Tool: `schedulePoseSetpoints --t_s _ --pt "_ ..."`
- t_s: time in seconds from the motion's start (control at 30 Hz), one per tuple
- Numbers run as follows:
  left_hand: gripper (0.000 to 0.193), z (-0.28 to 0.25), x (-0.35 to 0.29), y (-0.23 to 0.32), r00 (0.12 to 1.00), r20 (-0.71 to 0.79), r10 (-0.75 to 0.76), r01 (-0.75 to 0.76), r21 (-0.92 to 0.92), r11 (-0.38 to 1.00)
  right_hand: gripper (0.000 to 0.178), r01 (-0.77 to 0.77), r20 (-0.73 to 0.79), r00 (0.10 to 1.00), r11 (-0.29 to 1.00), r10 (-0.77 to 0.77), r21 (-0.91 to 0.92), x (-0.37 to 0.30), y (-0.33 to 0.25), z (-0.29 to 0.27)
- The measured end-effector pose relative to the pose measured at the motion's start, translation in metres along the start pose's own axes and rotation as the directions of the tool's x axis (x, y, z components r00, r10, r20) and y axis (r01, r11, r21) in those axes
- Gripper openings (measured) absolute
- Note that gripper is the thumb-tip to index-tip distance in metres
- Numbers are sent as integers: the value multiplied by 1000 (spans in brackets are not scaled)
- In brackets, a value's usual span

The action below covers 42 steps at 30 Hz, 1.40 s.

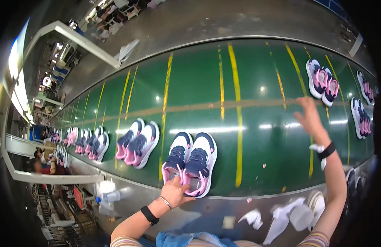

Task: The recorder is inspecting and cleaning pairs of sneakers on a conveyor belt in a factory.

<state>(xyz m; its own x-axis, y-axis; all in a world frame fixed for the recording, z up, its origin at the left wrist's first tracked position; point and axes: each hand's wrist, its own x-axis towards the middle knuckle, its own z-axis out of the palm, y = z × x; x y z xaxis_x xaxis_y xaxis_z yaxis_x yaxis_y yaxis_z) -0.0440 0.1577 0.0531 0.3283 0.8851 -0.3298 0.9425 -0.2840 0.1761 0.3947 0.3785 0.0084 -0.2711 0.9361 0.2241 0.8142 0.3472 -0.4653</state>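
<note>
A pair of navy, white and pink sneakers (200, 158) stands on the green belt in front of me, toes pointing away. My left hand (177, 192) grips the pair at the heels, with fingers inside the pink collars and thumb outside. Out to the right, my right hand (310, 119) is over the belt, its fingers apart and nothing in them. Just beyond it sits another sneaker pair (322, 82), its pink openings showing. A dark band is on each wrist.
More sneakers (138, 142) line the belt's near side to the left; other sneakers (360, 117) sit at far right. Yellow stripes (235, 82) cross the green belt (198, 90). White scraps (281, 216) and a clear bottle (111, 196) lie along the near ledge. A white frame (85, 43) arches at left.
</note>
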Motion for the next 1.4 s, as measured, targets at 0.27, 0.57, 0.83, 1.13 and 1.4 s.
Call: schedulePoseSetpoints --t_s 0.27,0.57,0.83,1.13,1.4 --pt "38 60 -163 -10 989 140 50 -44 -41 998 85 -429 619 785 734 15 526 -218 -311 96" --pt "67 61 -175 -82 970 -36 -241 128 -765 631 93 -713 463 697 454 548 535 -311 -414 188" --pt "83 96 -178 -115 973 -229 14 -169 -676 717 80 -462 64 859 714 509 525 -320 -459 171" --pt "81 104 -210 -147 811 -585 20 -320 -414 852 82 -247 -84 945 856 317 454 -326 -460 162" --pt "65 95 -218 -158 802 -598 2 -282 -375 883 75 -221 -82 955 868 285 444 -328 -453 159"
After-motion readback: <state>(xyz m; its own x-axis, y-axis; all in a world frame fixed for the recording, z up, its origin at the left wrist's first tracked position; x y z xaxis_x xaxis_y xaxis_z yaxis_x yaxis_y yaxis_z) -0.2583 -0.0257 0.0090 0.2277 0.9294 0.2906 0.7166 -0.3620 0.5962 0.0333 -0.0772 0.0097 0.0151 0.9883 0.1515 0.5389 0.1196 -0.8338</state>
